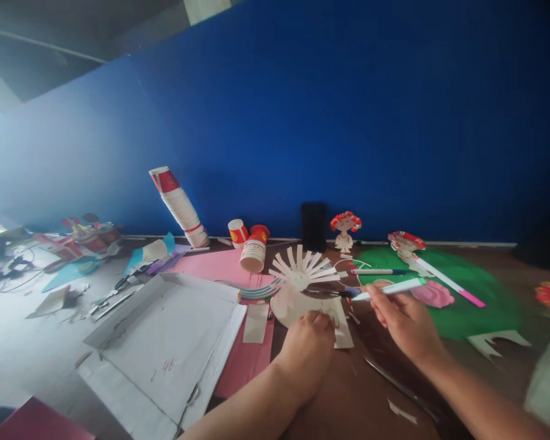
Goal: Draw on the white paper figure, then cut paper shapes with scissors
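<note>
My right hand [406, 321] grips a white marker pen [401, 287] with a green end; the pen slants across the fingers, and its left tip is near the paper. My left hand [309, 348] rests with curled fingers on a pale paper piece [343, 327] that bears a faint drawing; its fingertips are partly hidden. Beneath that lies a rounded white piece [284, 308]. Just behind, a paper cup cut into fanned strips [299, 280] lies spread. A dark pen [330, 293] and another marker [378, 271] lie between the hands and the cut-out figure [344, 232].
A white box lid [165, 342] lies at left on pink paper [211, 263]. Stacked paper cups [181, 205] lean by the blue partition [348, 110]. Green paper [472, 287] at right carries a pink-ended marker [449, 281]. Scissors [394, 382] appear near my right forearm.
</note>
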A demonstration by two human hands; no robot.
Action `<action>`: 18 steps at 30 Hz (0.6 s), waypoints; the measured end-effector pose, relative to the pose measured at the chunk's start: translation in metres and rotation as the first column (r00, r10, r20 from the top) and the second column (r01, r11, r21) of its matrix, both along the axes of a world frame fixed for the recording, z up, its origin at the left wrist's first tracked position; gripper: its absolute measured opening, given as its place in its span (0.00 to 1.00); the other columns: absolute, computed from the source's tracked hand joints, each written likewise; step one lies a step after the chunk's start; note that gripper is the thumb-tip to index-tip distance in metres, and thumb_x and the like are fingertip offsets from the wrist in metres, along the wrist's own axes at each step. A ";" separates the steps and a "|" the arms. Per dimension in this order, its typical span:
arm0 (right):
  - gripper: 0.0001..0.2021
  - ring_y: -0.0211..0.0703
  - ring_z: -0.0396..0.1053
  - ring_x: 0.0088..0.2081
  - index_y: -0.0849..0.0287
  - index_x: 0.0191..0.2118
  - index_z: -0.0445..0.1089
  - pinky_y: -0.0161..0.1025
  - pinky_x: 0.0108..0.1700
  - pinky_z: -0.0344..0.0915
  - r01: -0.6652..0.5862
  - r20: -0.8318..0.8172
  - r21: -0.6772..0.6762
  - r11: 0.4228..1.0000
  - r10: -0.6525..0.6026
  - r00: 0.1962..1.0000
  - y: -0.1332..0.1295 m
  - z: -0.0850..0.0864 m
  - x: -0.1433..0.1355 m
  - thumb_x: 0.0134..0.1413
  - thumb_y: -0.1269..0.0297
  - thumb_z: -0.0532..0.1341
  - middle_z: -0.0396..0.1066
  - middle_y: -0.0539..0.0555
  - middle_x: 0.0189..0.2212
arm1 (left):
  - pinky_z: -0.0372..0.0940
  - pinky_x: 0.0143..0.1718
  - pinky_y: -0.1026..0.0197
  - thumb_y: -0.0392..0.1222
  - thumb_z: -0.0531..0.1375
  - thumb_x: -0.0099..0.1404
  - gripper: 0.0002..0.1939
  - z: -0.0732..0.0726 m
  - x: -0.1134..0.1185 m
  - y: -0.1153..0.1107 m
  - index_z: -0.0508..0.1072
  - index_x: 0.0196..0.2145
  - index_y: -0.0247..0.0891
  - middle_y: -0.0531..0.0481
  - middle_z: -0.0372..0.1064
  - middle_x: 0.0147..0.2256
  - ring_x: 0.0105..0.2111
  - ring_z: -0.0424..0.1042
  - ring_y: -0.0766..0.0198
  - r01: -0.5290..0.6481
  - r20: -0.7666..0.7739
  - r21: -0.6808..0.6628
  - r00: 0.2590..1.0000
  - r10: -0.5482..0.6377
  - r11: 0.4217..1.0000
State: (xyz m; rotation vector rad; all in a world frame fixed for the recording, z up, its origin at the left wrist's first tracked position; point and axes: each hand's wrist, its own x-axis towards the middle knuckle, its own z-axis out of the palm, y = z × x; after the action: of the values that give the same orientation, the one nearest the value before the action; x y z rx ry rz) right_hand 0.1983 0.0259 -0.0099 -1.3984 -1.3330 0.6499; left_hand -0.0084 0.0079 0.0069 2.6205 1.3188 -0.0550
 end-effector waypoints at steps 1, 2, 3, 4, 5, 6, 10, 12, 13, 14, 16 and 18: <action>0.29 0.42 0.65 0.19 0.53 0.26 0.75 0.39 0.23 0.63 -0.004 0.018 0.006 1.000 0.004 1.000 0.000 -0.002 0.000 0.55 0.29 0.61 0.65 0.48 0.15 | 0.74 0.51 0.53 0.32 0.56 0.72 0.14 -0.002 0.000 -0.001 0.78 0.50 0.30 0.36 0.77 0.51 0.53 0.74 0.49 0.001 -0.010 -0.010 1.000 -0.002 1.000; 0.29 0.42 0.65 0.18 0.53 0.27 0.76 0.39 0.23 0.63 -0.011 0.036 0.015 1.000 0.011 0.999 0.000 -0.004 0.000 0.57 0.30 0.61 0.64 0.48 0.15 | 0.74 0.50 0.53 0.32 0.57 0.72 0.14 -0.004 0.000 -0.002 0.78 0.50 0.30 0.36 0.76 0.51 0.52 0.74 0.49 0.003 -0.020 -0.018 1.000 -0.004 1.000; 0.28 0.42 0.65 0.18 0.54 0.30 0.77 0.39 0.22 0.63 -0.021 0.053 0.027 0.999 0.020 0.998 0.000 -0.007 0.000 0.58 0.31 0.61 0.65 0.47 0.15 | 0.74 0.49 0.54 0.32 0.57 0.71 0.13 -0.006 0.001 -0.003 0.79 0.49 0.30 0.36 0.76 0.51 0.52 0.74 0.49 0.006 -0.026 -0.021 1.000 -0.007 1.000; 0.27 0.41 0.65 0.18 0.54 0.34 0.79 0.39 0.22 0.64 -0.036 0.067 0.039 0.999 0.033 0.997 0.000 -0.009 0.000 0.60 0.33 0.61 0.66 0.47 0.16 | 0.74 0.47 0.54 0.32 0.57 0.71 0.13 -0.008 0.001 -0.004 0.79 0.48 0.30 0.35 0.76 0.51 0.51 0.74 0.49 0.012 -0.028 -0.019 1.000 -0.012 1.000; 0.25 0.41 0.65 0.17 0.54 0.37 0.80 0.39 0.21 0.64 -0.056 0.083 0.050 0.997 0.051 0.995 -0.001 -0.012 0.001 0.62 0.36 0.60 0.69 0.48 0.18 | 0.74 0.46 0.54 0.32 0.58 0.71 0.12 -0.010 0.002 -0.005 0.79 0.48 0.30 0.35 0.76 0.51 0.51 0.74 0.49 0.020 -0.027 -0.016 0.999 -0.021 1.000; 0.23 0.41 0.67 0.17 0.53 0.41 0.80 0.39 0.21 0.66 -0.081 0.106 0.064 0.995 0.074 0.992 -0.003 -0.014 0.001 0.64 0.39 0.61 0.73 0.49 0.20 | 0.74 0.46 0.54 0.32 0.58 0.71 0.12 -0.011 0.003 -0.005 0.79 0.48 0.30 0.35 0.75 0.51 0.51 0.74 0.49 0.029 -0.024 -0.009 0.999 -0.029 1.000; 0.11 0.47 0.82 0.33 0.50 0.48 0.80 0.41 0.40 0.77 -0.272 0.315 0.161 0.949 0.211 0.925 -0.009 -0.022 0.001 0.68 0.55 0.61 0.84 0.55 0.37 | 0.73 0.45 0.55 0.31 0.57 0.71 0.14 -0.015 0.005 -0.007 0.79 0.50 0.28 0.34 0.75 0.49 0.50 0.74 0.49 0.004 -0.022 0.024 1.000 -0.004 1.000; 0.12 0.50 0.83 0.43 0.49 0.50 0.80 0.42 0.47 0.76 -0.415 0.432 0.136 0.900 0.323 0.842 -0.012 -0.024 0.002 0.69 0.60 0.59 0.85 0.56 0.45 | 0.73 0.46 0.54 0.31 0.56 0.71 0.15 -0.014 0.005 -0.008 0.78 0.51 0.27 0.33 0.75 0.50 0.51 0.74 0.48 0.014 -0.033 0.005 0.999 -0.013 1.000; 0.14 0.50 0.83 0.44 0.49 0.53 0.79 0.42 0.47 0.76 -0.479 0.470 0.094 0.873 0.385 0.794 -0.013 -0.024 0.002 0.70 0.62 0.58 0.85 0.56 0.47 | 0.73 0.47 0.54 0.31 0.57 0.71 0.16 -0.012 0.005 -0.007 0.78 0.52 0.26 0.33 0.75 0.51 0.52 0.73 0.47 0.025 -0.039 -0.013 0.999 -0.025 1.000; 0.15 0.50 0.83 0.45 0.49 0.55 0.78 0.42 0.45 0.76 -0.526 0.494 0.046 0.849 0.438 0.751 -0.014 -0.023 0.003 0.70 0.63 0.57 0.85 0.56 0.48 | 0.73 0.48 0.53 0.32 0.57 0.71 0.16 -0.011 0.004 -0.007 0.78 0.52 0.26 0.33 0.74 0.52 0.52 0.73 0.47 0.036 -0.042 -0.029 0.998 -0.037 0.999; 0.17 0.50 0.84 0.42 0.48 0.57 0.76 0.41 0.41 0.74 -0.567 0.517 -0.029 0.823 0.498 0.696 -0.015 -0.022 0.004 0.70 0.64 0.55 0.85 0.55 0.46 | 0.74 0.48 0.54 0.31 0.57 0.70 0.16 -0.008 0.002 -0.007 0.78 0.53 0.26 0.34 0.74 0.52 0.53 0.73 0.48 0.026 -0.024 -0.042 0.999 -0.027 0.999; 0.17 0.50 0.84 0.39 0.47 0.57 0.76 0.39 0.37 0.72 -0.563 0.527 -0.066 0.824 0.508 0.681 -0.015 -0.021 0.004 0.69 0.64 0.55 0.86 0.53 0.41 | 0.74 0.48 0.53 0.29 0.57 0.69 0.16 -0.006 0.000 -0.006 0.78 0.52 0.28 0.34 0.75 0.51 0.52 0.73 0.49 0.020 0.006 -0.043 1.000 -0.020 0.999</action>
State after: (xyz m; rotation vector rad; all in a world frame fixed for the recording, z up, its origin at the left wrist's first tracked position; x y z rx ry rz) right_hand 0.2024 0.0104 -0.0310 -1.1249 -2.2452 0.5769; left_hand -0.0085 0.0019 0.0006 2.5960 1.2757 -0.0776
